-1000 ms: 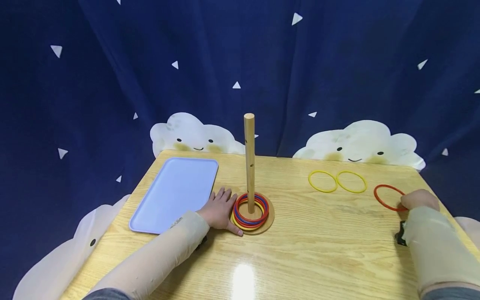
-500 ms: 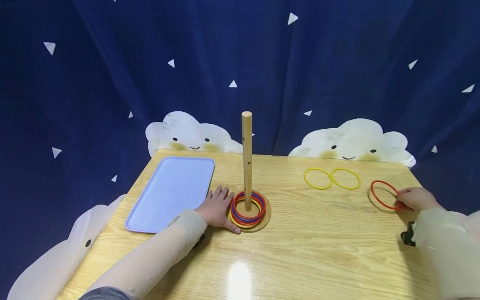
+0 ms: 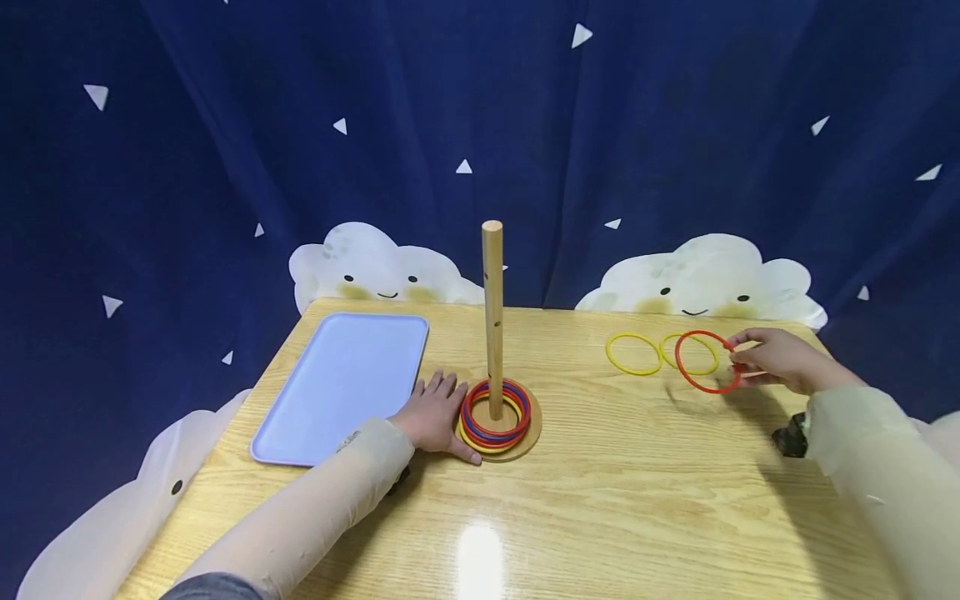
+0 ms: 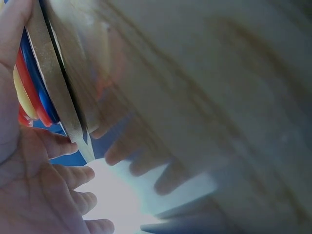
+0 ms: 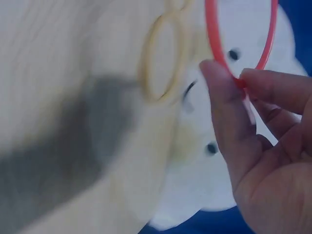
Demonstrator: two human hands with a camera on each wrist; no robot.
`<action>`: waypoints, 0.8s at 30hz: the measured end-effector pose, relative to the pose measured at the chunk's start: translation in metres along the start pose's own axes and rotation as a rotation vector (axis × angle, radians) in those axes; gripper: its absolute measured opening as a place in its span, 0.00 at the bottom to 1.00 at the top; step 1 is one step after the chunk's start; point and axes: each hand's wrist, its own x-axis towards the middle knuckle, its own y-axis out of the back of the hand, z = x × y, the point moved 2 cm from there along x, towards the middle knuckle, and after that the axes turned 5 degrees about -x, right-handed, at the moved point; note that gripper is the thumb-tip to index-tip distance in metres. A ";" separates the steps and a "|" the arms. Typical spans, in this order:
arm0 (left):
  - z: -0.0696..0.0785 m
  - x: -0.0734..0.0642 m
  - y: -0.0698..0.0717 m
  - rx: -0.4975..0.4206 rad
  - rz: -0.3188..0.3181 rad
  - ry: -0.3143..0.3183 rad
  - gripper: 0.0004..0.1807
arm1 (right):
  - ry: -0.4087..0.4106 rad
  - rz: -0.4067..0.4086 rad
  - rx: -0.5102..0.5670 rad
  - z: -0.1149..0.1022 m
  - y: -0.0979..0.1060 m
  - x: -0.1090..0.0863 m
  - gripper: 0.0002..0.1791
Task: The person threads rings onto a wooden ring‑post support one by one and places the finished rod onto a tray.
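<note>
Between thumb and fingers my right hand (image 3: pixel 783 360) pinches a red ring (image 3: pixel 705 390), raised above the table; the right wrist view shows the pinch on the ring's edge (image 5: pixel 213 29). Behind it lie two yellow rings (image 3: pixel 633 373), side by side on the wood. My left hand (image 3: pixel 431 419) rests with spread fingers against the round base (image 3: pixel 534 433) of a wooden post (image 3: pixel 493 317). Several red, blue and yellow rings (image 3: pixel 467 425) are stacked around the post's foot. In the left wrist view, the stack (image 4: pixel 31 80) and base edge (image 4: pixel 53 73) appear beside the palm.
A pale blue tray (image 3: pixel 341 387) lies on the left of the wooden table (image 3: pixel 615 500). A dark blue curtain (image 3: pixel 420 125) with white clouds hangs behind the table's far edge.
My right hand has lifted the red ring off the table's right side and carried it leftward, now in front of the right-hand yellow ring. The left hand has stayed at the base.
</note>
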 end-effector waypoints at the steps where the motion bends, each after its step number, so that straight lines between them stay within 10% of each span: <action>1: 0.000 0.000 0.000 0.002 -0.004 0.000 0.69 | 0.017 0.002 0.016 -0.007 -0.003 0.000 0.15; 24: -0.002 0.001 -0.002 -0.008 0.019 0.002 0.69 | 0.474 -0.237 0.864 -0.181 -0.057 -0.037 0.13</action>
